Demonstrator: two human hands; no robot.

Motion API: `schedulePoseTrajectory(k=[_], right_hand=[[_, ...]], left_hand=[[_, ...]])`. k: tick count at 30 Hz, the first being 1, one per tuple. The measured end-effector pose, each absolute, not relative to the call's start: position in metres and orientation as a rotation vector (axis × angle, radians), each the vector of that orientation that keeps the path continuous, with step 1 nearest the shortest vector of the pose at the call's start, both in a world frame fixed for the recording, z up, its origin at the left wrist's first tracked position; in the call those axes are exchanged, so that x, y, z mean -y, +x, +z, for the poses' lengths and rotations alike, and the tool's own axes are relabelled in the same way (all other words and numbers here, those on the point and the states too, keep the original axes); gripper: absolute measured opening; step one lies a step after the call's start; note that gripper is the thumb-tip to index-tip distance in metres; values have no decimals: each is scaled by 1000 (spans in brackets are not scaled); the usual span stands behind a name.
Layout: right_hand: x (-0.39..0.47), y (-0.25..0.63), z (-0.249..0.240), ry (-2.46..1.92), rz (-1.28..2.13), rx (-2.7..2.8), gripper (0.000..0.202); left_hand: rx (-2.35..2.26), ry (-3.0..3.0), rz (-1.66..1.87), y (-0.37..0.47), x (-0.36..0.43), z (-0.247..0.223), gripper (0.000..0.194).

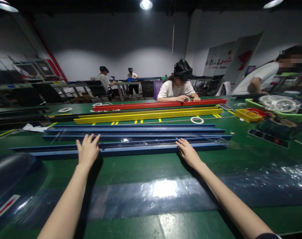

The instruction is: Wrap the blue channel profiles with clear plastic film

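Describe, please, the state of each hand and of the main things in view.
Nearest blue rail: lying lengthwise
Left hand: open, fingers spread over that rail
Right hand: fingers at that rail, grip unclear
Yellow rail: lying lengthwise
Red rail: lying lengthwise
Plastic sheet: laid out, wrinkled in places
Nearest white ring: lying flat
Green basket: heaped with things
Middle ceiling lamp: lit

Decent lane between the blue rails (pixel 141 150) and near-edge clear film (pixel 131 196), though both forearms (pixel 68 199) cross it; red rail (pixel 160 105) hogs the table's (pixel 136 167) far edge.
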State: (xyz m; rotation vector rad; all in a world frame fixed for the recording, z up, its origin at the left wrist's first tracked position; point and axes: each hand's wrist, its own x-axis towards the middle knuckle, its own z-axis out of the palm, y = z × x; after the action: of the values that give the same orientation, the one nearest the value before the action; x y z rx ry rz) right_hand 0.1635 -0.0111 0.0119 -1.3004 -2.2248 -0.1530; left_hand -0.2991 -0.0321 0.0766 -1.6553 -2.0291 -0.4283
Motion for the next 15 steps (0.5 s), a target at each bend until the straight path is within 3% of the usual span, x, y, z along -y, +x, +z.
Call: schedulePoseTrajectory(k=[4, 8, 11, 15], right_hand=[[10, 148, 8, -1371, -93, 2297, 42], [17, 135, 15, -1330, -52, 2357, 45], [23, 121, 21, -1281, -38, 2414, 46], [29, 101, 28, -1207, -2, 2481, 48]], left_hand=[[2341, -1717, -250, -311, 28, 59, 50], [2564, -1695, -141, -297, 25, 70, 60], [2452, -1697, -77, -259, 24, 82, 53], [2017, -2179, -134, -183, 21, 81, 49]])
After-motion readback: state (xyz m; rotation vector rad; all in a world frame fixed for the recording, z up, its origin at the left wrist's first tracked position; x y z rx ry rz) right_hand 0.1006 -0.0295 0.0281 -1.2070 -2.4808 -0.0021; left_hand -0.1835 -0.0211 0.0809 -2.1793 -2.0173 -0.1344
